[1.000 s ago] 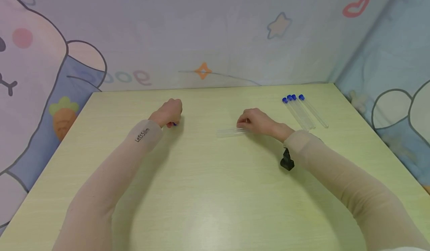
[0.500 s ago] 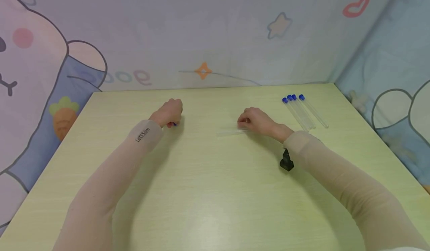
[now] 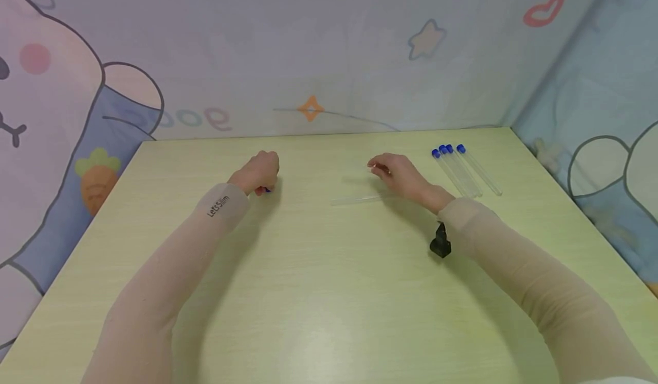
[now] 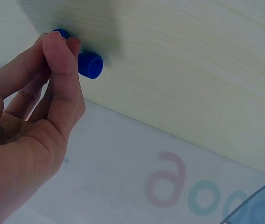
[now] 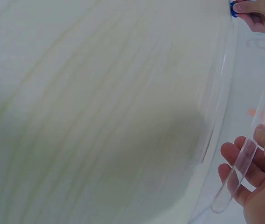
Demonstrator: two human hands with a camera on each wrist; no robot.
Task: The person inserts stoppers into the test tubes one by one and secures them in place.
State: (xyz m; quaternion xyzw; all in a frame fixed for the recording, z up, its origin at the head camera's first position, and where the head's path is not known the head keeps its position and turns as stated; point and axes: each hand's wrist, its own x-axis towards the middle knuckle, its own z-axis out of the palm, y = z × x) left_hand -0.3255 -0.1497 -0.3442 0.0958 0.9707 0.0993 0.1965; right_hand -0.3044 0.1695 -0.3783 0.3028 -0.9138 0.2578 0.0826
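Note:
My left hand [image 3: 259, 171] stays low over the left part of the table, its thumb and fingertips pinched together. Between the fingertips, in the left wrist view, shows a small bit of blue cap [image 4: 61, 33]; fingers cover the rest. A second blue cap [image 4: 91, 66] shows its round opening right beside those fingers. My right hand [image 3: 401, 174], raised above the table, grips a clear test tube [image 5: 241, 164] without a cap, thumb on one side and fingers on the other. Below it another clear tube [image 3: 356, 200] lies flat on the table.
Several clear tubes [image 3: 459, 172] with blue caps lie side by side at the back right of the table. A printed cloth [image 3: 349, 58] hangs behind the table's far edge. A small black device [image 3: 440, 243] hangs at my right wrist.
My right hand has lifted and moved away from me with one test tube, leaving the other tube on the table. The left hand has stayed in place.

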